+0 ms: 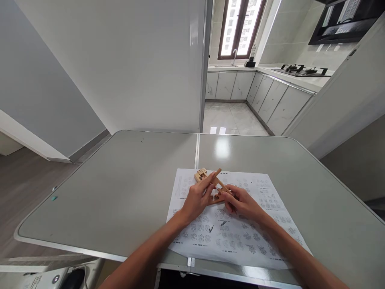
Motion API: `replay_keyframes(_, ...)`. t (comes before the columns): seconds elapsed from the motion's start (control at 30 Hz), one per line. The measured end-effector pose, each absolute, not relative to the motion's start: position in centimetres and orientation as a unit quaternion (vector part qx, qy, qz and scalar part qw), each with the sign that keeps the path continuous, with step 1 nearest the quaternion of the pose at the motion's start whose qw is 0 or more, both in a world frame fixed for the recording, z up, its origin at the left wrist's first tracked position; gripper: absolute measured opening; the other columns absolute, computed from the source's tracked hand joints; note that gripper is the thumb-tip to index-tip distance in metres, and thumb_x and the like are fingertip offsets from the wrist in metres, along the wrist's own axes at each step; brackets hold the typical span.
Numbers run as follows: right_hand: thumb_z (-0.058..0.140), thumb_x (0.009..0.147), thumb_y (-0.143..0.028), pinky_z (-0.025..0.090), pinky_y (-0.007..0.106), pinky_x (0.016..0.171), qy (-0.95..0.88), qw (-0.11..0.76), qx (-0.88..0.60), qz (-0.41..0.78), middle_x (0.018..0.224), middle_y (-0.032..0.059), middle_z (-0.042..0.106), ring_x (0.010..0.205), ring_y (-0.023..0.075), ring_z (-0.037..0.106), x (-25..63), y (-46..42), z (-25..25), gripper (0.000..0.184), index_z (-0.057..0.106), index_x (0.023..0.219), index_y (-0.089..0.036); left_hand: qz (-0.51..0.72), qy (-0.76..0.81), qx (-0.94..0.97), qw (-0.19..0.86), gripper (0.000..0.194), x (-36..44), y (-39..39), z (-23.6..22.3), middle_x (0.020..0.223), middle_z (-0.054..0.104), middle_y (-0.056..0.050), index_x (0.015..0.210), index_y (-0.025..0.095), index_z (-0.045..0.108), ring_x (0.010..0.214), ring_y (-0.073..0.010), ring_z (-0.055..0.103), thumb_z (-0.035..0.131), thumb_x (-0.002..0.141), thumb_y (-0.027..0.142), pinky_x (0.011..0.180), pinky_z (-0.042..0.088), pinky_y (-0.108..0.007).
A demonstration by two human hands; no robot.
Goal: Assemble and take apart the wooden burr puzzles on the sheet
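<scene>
Several light wooden puzzle pieces [201,174] with notches are gathered between my two hands, above a printed sheet [249,257]. My left hand [196,200] is closed around the left part of the pieces, its fingers pointing up and right along a wooden bar [218,172]. From the right, my right hand [242,202] pinches the end of a slanting wooden stick [224,186]. A notched wooden bar [215,199] lies low between the hands. The fingers cover parts of the pieces, so how they fit together cannot be made out.
The sheet carries rows of small line drawings and lies on a grey-green folding table [114,192] with a central seam. A small teal bit [54,198] rests near the left edge. Beyond the table are a white wall panel [135,68] and a kitchen with a stove [303,70].
</scene>
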State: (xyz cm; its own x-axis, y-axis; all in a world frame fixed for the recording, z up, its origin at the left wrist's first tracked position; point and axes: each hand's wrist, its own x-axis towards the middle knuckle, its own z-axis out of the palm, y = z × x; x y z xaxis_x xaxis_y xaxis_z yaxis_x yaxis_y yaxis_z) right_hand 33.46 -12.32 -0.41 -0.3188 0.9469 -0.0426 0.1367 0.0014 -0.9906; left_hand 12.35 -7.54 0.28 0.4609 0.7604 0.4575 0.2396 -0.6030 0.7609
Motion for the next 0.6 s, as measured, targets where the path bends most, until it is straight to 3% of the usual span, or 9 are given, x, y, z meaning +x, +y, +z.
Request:
replay_keyframes(0.3,0.05,0.104,-0.062,0.039,0.026,0.05,-0.613,0.359,-0.45,0.541,0.053,-0.0052,0.06,0.045,0.0117,0.049,33.64,-12.45,-0.14,0.043,0.053,0.09,-0.022,0.404,0.326,0.79,0.326,0.051,12.13,-7.41,0.1,0.129,0.076,-0.004,0.155,0.031,0.052,0.098,-0.0177,0.075,0.061,0.105,0.029,0.091,0.062,-0.031)
replay_keyframes(0.6,0.049,0.104,-0.064,0.035,0.027,0.049,-0.619,0.34,-0.445,0.551,0.053,-0.0057,0.056,0.045,0.0117,0.044,33.71,-12.57,0.18,0.045,0.054,0.09,-0.022,0.394,0.325,0.786,0.349,0.051,11.58,-7.05,-0.27,0.106,0.081,-0.002,0.153,0.029,0.056,0.08,-0.0153,0.074,0.065,0.102,0.033,0.082,0.062,-0.028)
